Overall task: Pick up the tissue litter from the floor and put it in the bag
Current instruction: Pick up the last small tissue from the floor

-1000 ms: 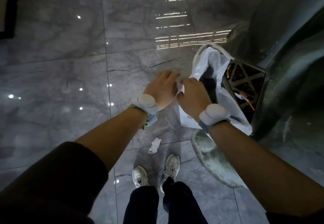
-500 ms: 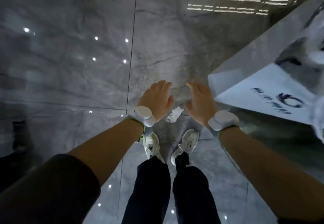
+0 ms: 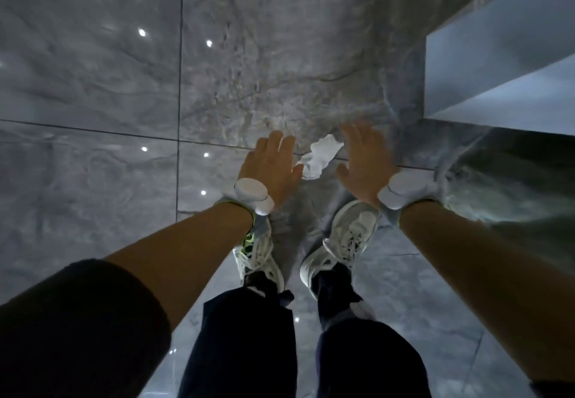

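A crumpled white tissue point(image 3: 320, 155) lies on the grey marble floor just ahead of my shoes. My left hand point(image 3: 270, 164) hovers to its left with the fingers spread and nothing in it. My right hand point(image 3: 365, 162) hovers to its right, also spread and empty. Both palms face down, one on each side of the tissue, and I cannot tell whether either touches it. The bag is out of view.
My two white shoes point(image 3: 342, 239) stand on the floor right below the hands. A pale raised ledge or wall point(image 3: 497, 55) runs along the upper right. A dark mottled patch point(image 3: 510, 186) lies at the right.
Both hands left the white bag and dropped toward the floor, opening. The view tilted down, so the bag slid out of sight and the tissue now lies between my hands.
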The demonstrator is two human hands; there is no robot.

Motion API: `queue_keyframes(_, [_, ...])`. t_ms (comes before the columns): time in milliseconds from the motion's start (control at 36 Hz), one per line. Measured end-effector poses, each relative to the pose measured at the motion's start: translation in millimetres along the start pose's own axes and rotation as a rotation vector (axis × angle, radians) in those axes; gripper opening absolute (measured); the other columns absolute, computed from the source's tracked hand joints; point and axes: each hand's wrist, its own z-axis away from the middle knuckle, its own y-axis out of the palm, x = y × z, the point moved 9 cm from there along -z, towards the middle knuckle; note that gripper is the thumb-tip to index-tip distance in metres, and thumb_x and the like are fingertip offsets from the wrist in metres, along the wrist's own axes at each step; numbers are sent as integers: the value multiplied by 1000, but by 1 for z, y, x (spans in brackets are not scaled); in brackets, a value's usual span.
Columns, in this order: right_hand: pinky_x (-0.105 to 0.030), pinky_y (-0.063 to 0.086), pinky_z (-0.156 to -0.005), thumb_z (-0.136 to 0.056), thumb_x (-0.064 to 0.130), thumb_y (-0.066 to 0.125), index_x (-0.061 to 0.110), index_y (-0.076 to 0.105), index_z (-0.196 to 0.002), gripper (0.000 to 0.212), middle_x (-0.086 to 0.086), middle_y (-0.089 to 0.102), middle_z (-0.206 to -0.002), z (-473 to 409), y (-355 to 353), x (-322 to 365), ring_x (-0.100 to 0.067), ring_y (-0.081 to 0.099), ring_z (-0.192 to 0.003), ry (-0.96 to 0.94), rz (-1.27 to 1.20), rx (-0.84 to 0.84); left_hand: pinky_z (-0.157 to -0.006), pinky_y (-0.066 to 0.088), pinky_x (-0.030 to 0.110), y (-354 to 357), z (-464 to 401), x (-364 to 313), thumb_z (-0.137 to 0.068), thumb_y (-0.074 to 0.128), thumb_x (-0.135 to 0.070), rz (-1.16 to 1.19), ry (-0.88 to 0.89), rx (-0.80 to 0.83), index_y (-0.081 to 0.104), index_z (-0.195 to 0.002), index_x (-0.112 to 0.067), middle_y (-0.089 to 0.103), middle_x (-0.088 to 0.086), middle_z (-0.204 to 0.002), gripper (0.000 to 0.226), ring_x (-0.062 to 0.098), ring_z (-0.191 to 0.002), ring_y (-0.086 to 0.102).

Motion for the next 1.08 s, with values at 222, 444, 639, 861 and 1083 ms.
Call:
queue_keyframes(222, [-47,29,-109,-82,15,59,12,21,-142,71,-18,25,-149,-36,66,-22,-41,25,-134,-1,-90,76,-97,43,51,70,-29,13,-90,54,-31,64,-8,24,36,-135,-7,38,19,-141,54,35,-125,39])
queue_keyframes(444, [-51,35,-104,-83,15,57,19,26,-140,65,-19,21,-149,-56,97,-36,-42,26,-129,3,-71,59,-92,47,52,112,-55,14,-89,57,-26,39,24,56,39,-131,-7,40,20,-136,49,36,-119,43])
queue_keyframes(639, [-40,34,-95,-85,7,49,3,50,-115,30,-25,47,-126,-86,120,-35,-38,42,-117,-18,4,-75,-88,43,46,131,-82,12,-91,47,-9,-44,68,78,41,-126,0,44,25,-128,37,39,-114,47])
queue_keyframes(861, [-43,39,-81,-80,-5,52,-5,59,-97,19,-29,57,-107,-65,87,-15,-43,54,-98,-41,-215,-131,-88,48,46,94,-69,8,-91,46,-1,55,42,131,52,-112,3,55,26,-119,23,38,-106,56])
queue_keyframes(1083, [-39,40,-75,-82,-2,52,-4,59,-99,18,-28,57,-104,-20,-15,26,-41,54,-94,-62,-276,-155,-82,43,45,-17,-31,-32,-91,44,-1,85,84,84,52,-106,2,54,25,-113,18,39,-101,54])
